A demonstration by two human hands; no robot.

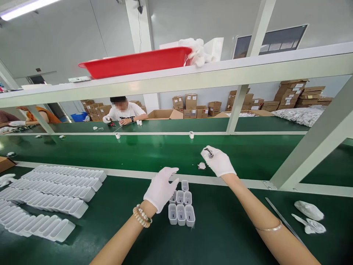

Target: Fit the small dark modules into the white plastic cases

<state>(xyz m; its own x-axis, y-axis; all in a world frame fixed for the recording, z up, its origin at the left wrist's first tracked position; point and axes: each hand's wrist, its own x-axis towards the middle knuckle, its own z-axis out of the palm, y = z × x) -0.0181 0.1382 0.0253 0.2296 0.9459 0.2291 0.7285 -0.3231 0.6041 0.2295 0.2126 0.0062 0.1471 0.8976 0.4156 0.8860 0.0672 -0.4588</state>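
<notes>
My left hand [161,188], in a white glove, hangs by a small group of white plastic cases [190,216] standing open end up on the green bench. Its thumb and fingers are apart, and nothing shows between them. Farther forward, over the green belt [154,151], my gloved right hand [219,162] is closed on a small dark and silver piece [209,151], too small to name. Just left of that hand, a small white piece [202,166] lies on the belt. A single white case [191,135] stands farther back.
Rows of white cases [62,230] cover the left of the bench. A metal strip [284,217] and a white bundle [309,210] lie right. A slanted post [311,143] and a shelf with a red tray [138,63] frame the view. A co-worker [125,112] sits across the belt.
</notes>
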